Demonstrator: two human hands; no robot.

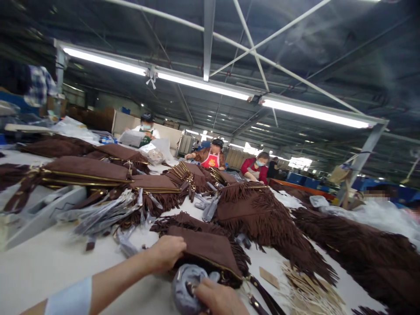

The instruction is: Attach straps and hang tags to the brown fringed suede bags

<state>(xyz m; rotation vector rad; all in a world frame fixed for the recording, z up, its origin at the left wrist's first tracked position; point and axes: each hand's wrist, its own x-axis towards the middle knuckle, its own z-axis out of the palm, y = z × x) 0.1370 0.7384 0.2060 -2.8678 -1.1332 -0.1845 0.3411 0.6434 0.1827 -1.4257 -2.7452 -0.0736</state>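
Note:
A brown pouch (pixel 208 249) with a gold zipper and fringe lies on the table in front of me. My left hand (pixel 168 253) has its fingers curled over the pouch's left edge. At the pouch's near side, my right hand (pixel 221 298) is closed on a coil wrapped in greyish plastic (pixel 189 284), which looks like a rolled strap. Part of the coil is hidden behind the fingers. A dark wrist strap (pixel 262 295) with gold hardware trails from the pouch's right corner.
Fringed brown bags (pixel 262 214) are heaped beyond and to the right. Stacked pouches (pixel 87 170) and plastic-wrapped straps (pixel 108 216) lie at left. Tan tags with strings (pixel 306 284) sit at lower right. Across the table, several co-workers (pixel 213 155) are at work beneath tube lights.

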